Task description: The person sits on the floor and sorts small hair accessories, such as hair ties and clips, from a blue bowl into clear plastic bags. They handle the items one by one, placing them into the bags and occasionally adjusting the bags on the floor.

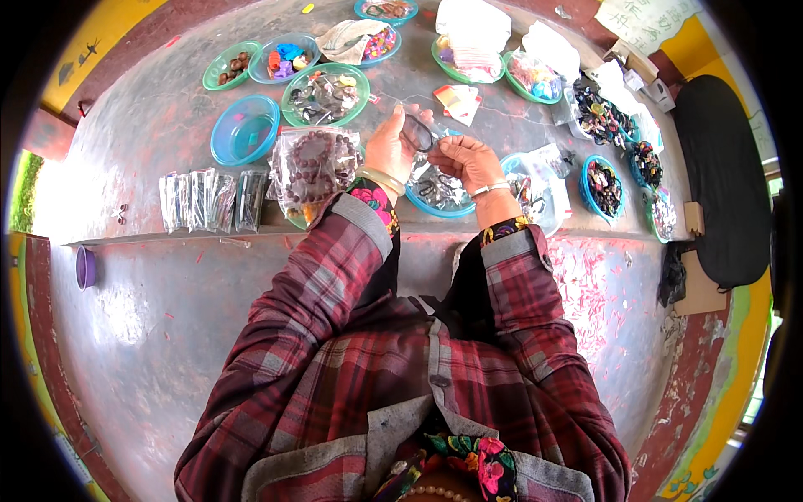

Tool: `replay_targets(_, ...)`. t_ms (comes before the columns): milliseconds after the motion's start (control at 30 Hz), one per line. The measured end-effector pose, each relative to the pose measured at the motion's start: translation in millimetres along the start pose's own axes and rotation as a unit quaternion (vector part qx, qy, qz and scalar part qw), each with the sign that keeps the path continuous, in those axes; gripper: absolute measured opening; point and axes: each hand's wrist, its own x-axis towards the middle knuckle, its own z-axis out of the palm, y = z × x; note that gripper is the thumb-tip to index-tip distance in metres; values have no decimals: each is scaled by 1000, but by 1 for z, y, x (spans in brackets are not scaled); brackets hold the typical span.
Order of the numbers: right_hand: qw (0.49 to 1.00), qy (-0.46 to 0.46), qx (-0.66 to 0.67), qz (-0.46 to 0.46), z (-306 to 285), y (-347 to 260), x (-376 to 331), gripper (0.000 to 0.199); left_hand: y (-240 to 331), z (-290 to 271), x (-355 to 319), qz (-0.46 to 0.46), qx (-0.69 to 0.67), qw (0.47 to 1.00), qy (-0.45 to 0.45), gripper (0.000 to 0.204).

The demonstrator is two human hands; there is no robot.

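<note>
Over the raised ledge, my left hand (390, 149) is closed around a dark thin loop that looks like a hair tie (431, 134). My right hand (473, 161) pinches at the loop's near end, fingertips pressed together. Just below both hands sits a blue basin (441, 212) with clear-wrapped small items inside. Beside my left wrist lies a clear bag of dark brown beads (314, 166). A red and white card or packet (457, 104) rests on the ledge beyond my fingers.
Several clear packets (201, 201) line the ledge's front edge at left, near a blue bowl (245, 130). A green bowl (326, 94) holds wrapped pieces. At right, baskets (602, 186) contain dark hair ties. A purple bowl (86, 268) stands on the lower floor.
</note>
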Motion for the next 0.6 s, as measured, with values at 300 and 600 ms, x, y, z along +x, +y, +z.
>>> replay_targets(300,992,88,-6,-85,1,6,3,15,-2,5,-4,-50,58,997,0,27)
replay_targets(600,982,136,56,-118,-1,4,4,12,4,12,-10,-122,208,970,24,31)
